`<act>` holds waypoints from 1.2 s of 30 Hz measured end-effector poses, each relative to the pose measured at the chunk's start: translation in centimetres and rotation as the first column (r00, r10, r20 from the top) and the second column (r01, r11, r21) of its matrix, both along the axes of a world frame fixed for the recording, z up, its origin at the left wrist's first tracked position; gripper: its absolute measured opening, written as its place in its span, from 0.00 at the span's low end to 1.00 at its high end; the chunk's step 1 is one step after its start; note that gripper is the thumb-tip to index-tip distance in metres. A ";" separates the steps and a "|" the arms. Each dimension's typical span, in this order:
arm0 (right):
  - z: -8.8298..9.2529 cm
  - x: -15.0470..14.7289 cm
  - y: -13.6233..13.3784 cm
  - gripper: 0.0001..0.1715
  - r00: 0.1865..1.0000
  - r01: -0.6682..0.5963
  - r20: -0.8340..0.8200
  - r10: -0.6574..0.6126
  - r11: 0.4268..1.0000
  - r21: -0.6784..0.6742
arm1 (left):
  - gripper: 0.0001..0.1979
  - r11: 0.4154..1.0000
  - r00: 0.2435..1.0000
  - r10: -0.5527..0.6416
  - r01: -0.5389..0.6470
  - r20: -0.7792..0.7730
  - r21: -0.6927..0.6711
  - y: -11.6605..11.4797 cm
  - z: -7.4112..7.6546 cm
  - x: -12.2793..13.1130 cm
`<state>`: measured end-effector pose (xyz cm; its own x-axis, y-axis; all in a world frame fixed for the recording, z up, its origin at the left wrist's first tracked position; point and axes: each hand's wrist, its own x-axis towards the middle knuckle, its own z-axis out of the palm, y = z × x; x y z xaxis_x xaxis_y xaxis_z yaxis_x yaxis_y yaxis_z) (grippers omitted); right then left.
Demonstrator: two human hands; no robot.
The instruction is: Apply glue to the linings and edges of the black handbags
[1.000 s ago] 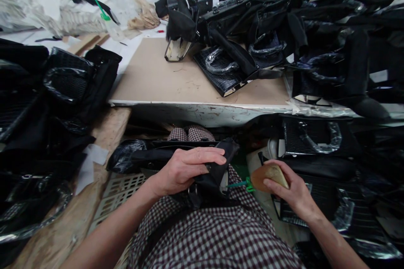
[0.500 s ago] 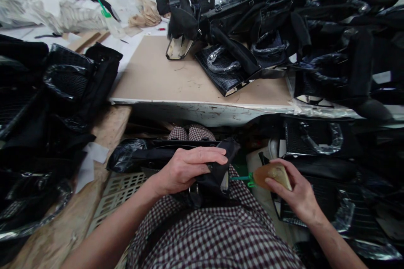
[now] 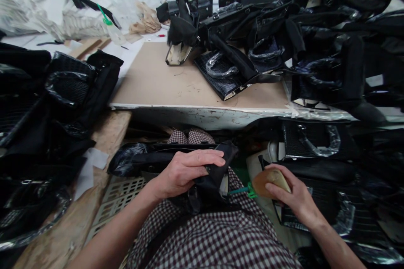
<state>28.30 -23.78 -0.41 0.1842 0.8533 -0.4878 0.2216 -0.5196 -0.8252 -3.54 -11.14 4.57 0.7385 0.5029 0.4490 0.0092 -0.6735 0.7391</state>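
Across my lap lies a black handbag (image 3: 217,178), partly covered by clear plastic at its left end. My left hand (image 3: 184,172) is closed over its upper side, fingers pressed on the black material; the thumb is hidden. Off to the right, my right hand (image 3: 296,195) grips a squeeze bottle (image 3: 268,183) of amber liquid, held on its side. Its thin green nozzle (image 3: 241,190) points left, with the tip at a pale edge at the bag's right end. Whether liquid comes out cannot be seen.
The table (image 3: 151,80) ahead carries a heap of black handbags (image 3: 259,29). A second bottle with a green nozzle (image 3: 113,29) stands at the back left. More black bags (image 3: 72,80) lie on a wooden board (image 3: 110,134) to the left. Others (image 3: 312,143) are stacked at right.
The bottle has tilted slightly, and its nozzle now slants a little downward toward the bag's end. My left hand keeps its hold. The whole view has shifted slightly.
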 end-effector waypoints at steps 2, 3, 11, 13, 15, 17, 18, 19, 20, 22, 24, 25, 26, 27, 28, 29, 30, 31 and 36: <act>0.0 -0.2 -0.2 0.30 0.977 0.107 -0.183 -0.110 0.994 -0.027 | 0.11 1.000 1.000 0.014 -0.014 0.010 0.009 0.3 -0.1 -0.2; 0.0 -0.3 -0.4 0.30 0.940 0.178 -0.291 -0.180 0.983 -0.036 | 0.11 1.000 0.999 0.031 -0.031 0.012 0.004 0.5 -0.1 -0.3; 0.5 -1.1 1.1 0.40 0.270 0.579 -0.825 -0.497 0.768 -0.274 | 0.08 0.989 0.989 0.144 -0.145 0.041 0.013 1.5 0.6 -2.1; 1.2 -1.5 2.5 0.45 0.124 0.616 -0.874 -0.470 0.727 -0.304 | 0.08 0.982 0.981 0.186 -0.187 0.048 0.020 1.4 0.7 -2.6; 2.1 -2.0 4.1 0.47 0.009 0.638 -0.927 -0.375 0.716 -0.283 | 0.09 0.974 0.973 0.222 -0.224 0.053 0.026 1.2 0.7 -3.3; 2.9 -2.6 5.8 0.47 -0.090 0.653 -0.963 -0.254 0.715 -0.250 | 0.11 0.965 0.965 0.258 -0.260 0.056 0.023 0.9 0.7 -4.0; 3.1 -2.8 6.7 0.45 -0.134 0.655 -0.971 -0.200 0.717 -0.238 | 0.11 0.958 0.957 0.285 -0.286 0.057 0.010 0.8 0.8 -4.3; 3.3 -3.0 7.5 0.44 -0.165 0.657 -0.975 -0.149 0.720 -0.221 | 0.10 0.948 0.946 0.319 -0.319 0.064 -0.004 0.6 0.8 -4.7; 3.4 -3.1 8.4 0.42 -0.169 0.672 -0.980 -0.101 0.716 -0.189 | 0.10 0.936 0.933 0.352 -0.351 0.073 -0.018 0.5 0.8 -5.0; 3.3 -3.0 10.1 0.38 -0.076 0.735 -0.997 -0.032 0.673 -0.078 | 0.09 0.913 0.909 0.407 -0.405 0.088 -0.042 0.2 0.8 -5.7; 3.0 -2.7 11.8 0.34 0.109 0.777 -0.994 -0.033 0.626 0.064 | 0.09 0.898 0.892 0.441 -0.437 0.100 -0.054 -0.2 0.9 -6.3; 2.7 -2.5 12.5 0.35 0.199 0.770 -0.979 -0.051 0.626 0.124 | 0.10 0.890 0.884 0.455 -0.451 0.104 -0.057 -0.4 0.9 -6.5; 2.5 -2.2 13.2 0.35 0.283 0.749 -0.957 -0.068 0.639 0.175 | 0.10 0.882 0.875 0.472 -0.468 0.105 -0.061 -0.6 1.0 -6.7; 2.3 -1.9 13.8 0.36 0.364 0.724 -0.927 -0.086 0.653 0.224 | 0.09 0.871 0.865 0.491 -0.486 0.103 -0.064 -0.8 1.0 -6.8; 2.2 -1.6 14.5 0.35 0.462 0.693 -0.880 -0.110 0.664 0.281 | 0.09 0.864 0.858 0.504 -0.499 0.098 -0.066 -1.0 1.0 -6.8; 2.0 -1.3 15.0 0.33 0.566 0.655 -0.812 -0.141 0.675 0.339 | 0.09 0.856 0.852 0.516 -0.511 0.093 -0.071 -1.2 1.0 -6.8; 1.9 -1.1 15.6 0.31 0.660 0.614 -0.730 -0.176 0.687 0.390 | 0.09 0.852 0.848 0.523 -0.517 0.088 -0.078 -1.3 1.0 -6.8; 1.7 -0.9 16.1 0.30 0.737 0.571 -0.643 -0.210 0.702 0.425 | 0.09 0.853 0.848 0.522 -0.516 0.087 -0.081 -1.4 1.0 -6.7; 1.7 0.2 18.0 0.35 0.886 0.451 -0.348 -0.308 0.750 0.484 | 0.10 0.890 0.886 0.453 -0.456 0.099 0.006 -1.1 1.2 -6.0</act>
